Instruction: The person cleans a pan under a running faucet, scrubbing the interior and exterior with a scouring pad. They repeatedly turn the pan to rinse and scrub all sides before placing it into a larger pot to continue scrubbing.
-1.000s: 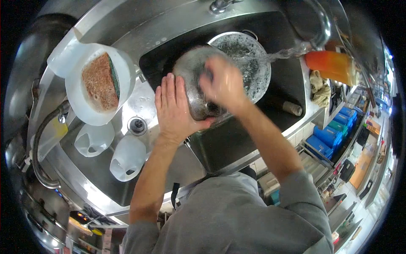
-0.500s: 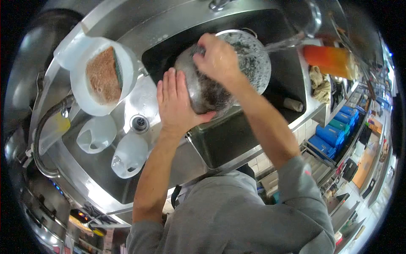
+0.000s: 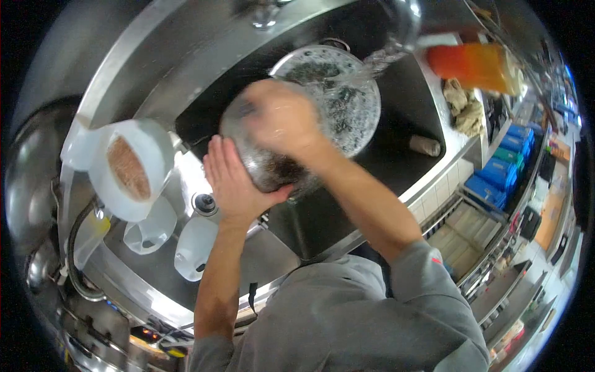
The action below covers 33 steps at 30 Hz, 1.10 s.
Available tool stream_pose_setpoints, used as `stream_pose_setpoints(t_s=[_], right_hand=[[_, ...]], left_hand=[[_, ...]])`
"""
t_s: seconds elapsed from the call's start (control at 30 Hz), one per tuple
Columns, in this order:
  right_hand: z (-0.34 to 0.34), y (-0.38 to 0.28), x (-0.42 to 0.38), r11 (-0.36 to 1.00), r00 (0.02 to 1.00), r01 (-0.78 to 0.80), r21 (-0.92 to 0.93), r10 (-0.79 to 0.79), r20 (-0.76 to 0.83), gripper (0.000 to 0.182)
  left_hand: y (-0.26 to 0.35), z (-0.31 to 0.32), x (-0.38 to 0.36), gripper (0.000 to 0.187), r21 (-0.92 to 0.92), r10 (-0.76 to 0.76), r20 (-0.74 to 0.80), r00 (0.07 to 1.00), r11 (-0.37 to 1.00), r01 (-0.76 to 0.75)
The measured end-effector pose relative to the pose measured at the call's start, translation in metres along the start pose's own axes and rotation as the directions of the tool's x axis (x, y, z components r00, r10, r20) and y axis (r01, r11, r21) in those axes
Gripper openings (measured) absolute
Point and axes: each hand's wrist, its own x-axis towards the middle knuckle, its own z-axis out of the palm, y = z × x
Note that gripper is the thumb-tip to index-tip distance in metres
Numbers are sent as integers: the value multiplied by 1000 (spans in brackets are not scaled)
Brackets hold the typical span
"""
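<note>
A round, greyish metal pan [image 3: 255,173] with a dark, burnt-looking patch is tilted over the sink, its exact shape partly hidden by my hands. My left hand [image 3: 232,186] holds its near left edge, fingers stretched along the side and thumb apart on the lower rim. Over the pan's surface is my right hand [image 3: 282,121], closed and smeared by motion; something dark shows at its fingers but cannot be made out. Just beyond stands a metal pot [image 3: 356,121] of foamy water, with water from the tap [image 3: 406,28] running into it.
The dark sink basin [image 3: 403,167] surrounds the pot. On the left are a cut white plastic jug [image 3: 158,155] holding a brown sponge [image 3: 128,167], and more jugs [image 3: 195,248] near a drain [image 3: 204,203]. An orange bottle [image 3: 468,65] and cloths [image 3: 465,108] lie at right.
My right hand has moved across the pan's surface, its fingers now more blurred. The whole view has shifted, with pan, pot and hands appearing further left and the jugs lower.
</note>
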Motion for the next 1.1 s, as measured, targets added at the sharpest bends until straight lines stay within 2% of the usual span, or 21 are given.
stream_pose_setpoints(t_s=[0.07,0.13,0.2,0.27,0.33,0.37,0.4,0.47,0.5,0.53,0.57,0.6,0.67,0.7,0.73,0.8,0.87,0.93,1.0,1.07,1.1], right_hand=[[4,2,0,996,998,52,79,-54,30,37],[2,38,-12,982,996,-9,189,27,-90,36],[-4,100,-31,885,902,-422,195,431,-4,35],[-11,88,-24,909,931,-342,237,361,-45,35],[1,38,-12,981,985,-85,174,109,-131,35],[2,11,-5,993,1000,19,117,-17,-13,32],[4,-7,-5,978,995,95,184,-98,7,30],[2,16,-11,956,997,34,291,-13,-73,32],[0,33,-16,948,991,-96,302,121,-63,33],[-3,55,-19,925,968,-219,311,246,-50,34],[-1,82,-22,934,960,-233,270,266,-91,35],[0,90,-27,880,945,-256,399,316,-90,33],[-1,62,-34,941,950,-215,260,264,-168,29],[2,40,-38,964,966,-131,230,176,-188,27],[7,18,-48,980,974,-60,188,99,-204,26],[21,-25,-73,968,977,208,137,-199,-77,26],[21,-9,-86,939,960,255,232,-218,-176,25],[14,40,-97,966,938,133,220,-51,-343,31],[20,73,-106,908,903,-102,407,256,-346,30],[22,41,-96,969,892,28,246,87,-444,28],[24,11,-87,972,947,75,224,1,-322,28]], left_hand=[[-1,3,0,148,11,80,-72,994,997,-79],[-3,6,0,147,26,100,-87,991,995,-98],[-2,3,0,147,30,104,-83,991,994,-102],[-5,2,2,147,36,98,-93,991,995,-95],[-3,5,1,148,44,106,-83,991,994,-102],[-2,8,0,147,49,112,-99,989,993,-108],[-1,8,0,148,53,87,-82,993,995,-83],[-4,10,-1,152,69,94,-77,993,994,-88],[-3,11,-2,152,69,95,-69,993,994,-90],[-1,10,-1,145,38,99,-78,992,995,-96],[-2,7,0,138,15,97,-96,991,995,-96],[-6,9,-1,138,22,87,-101,991,996,-85],[-13,15,-4,110,-37,66,-115,991,997,-71],[-13,18,-3,83,-95,26,-166,986,995,-43],[-19,20,-6,83,-101,40,-155,987,993,-56],[-37,27,-9,73,-226,53,-183,982,969,-95],[-22,16,2,61,-198,74,-275,959,971,-132],[-23,7,13,56,-79,46,-168,985,995,-60],[-25,4,21,50,-49,70,-145,987,996,-77],[-26,13,21,53,-30,100,-217,971,994,-109],[-28,13,22,52,-11,81,-199,977,996,-84]])
